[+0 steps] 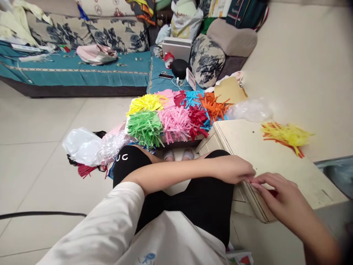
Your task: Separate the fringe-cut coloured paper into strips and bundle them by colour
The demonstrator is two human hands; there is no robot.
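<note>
Yellow-orange fringe (288, 135) on cabinet top (245, 143), right side of frame, long axis approx. L-R; up-right of curled L hand (234, 169), above R hand (286, 197), prob. nearer. Fingertips meet, R pinching; can't tell what's held.

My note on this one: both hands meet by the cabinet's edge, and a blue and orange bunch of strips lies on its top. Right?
Not quite: the head view shows the bunch of strips is yellow and orange. The left hand and right hand do meet by the cabinet's edge.
</note>
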